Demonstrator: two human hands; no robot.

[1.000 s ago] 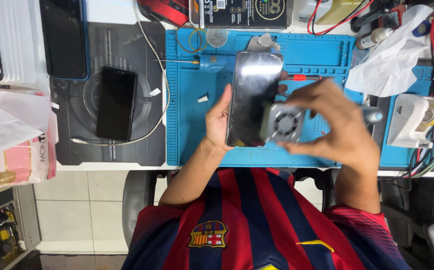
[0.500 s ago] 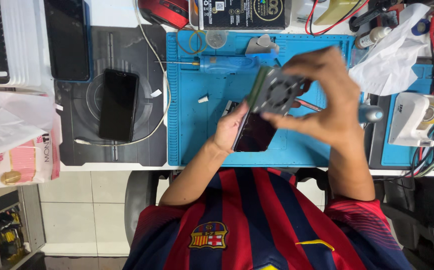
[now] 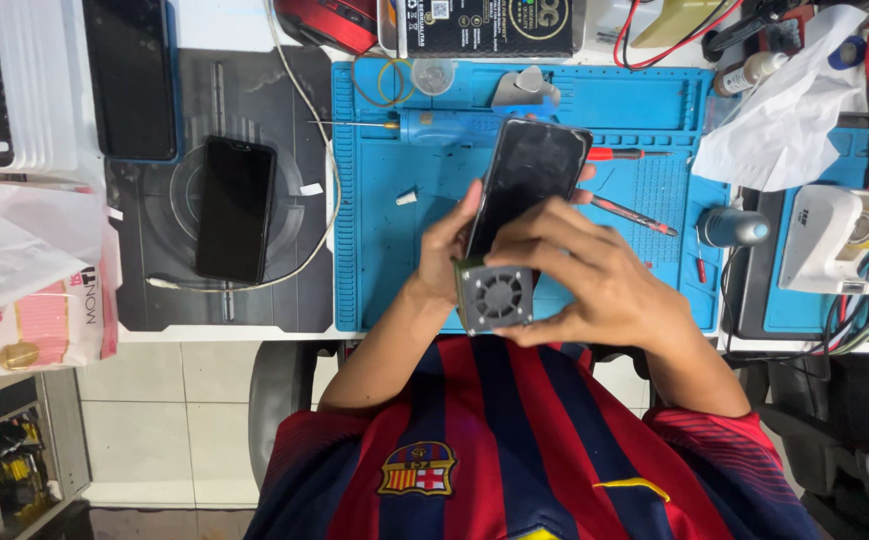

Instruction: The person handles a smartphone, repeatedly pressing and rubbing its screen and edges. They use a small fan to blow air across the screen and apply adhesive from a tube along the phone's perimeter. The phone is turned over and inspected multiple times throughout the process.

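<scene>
The left hand has its fingers curled closed around the left edge of a dark smartphone, which stands tilted above the blue work mat, its glass face toward the camera. The right hand comes in from the other side; its fingers are wrapped over the phone's lower end and pinched around a small grey fan unit, which sits pressed against the bottom of the phone, just below the left fingertips. Both hands are closed on these two things, held over the near edge of the bench.

Beyond the fingers, on the mat, lie a red-handled screwdriver and a thin probe tool just past the right knuckles. Well to the left of the left fingers a second black phone rests flat on a dark round pad. To the right of the right hand, apart from it, stands a small dark bottle and a crumpled white cloth.
</scene>
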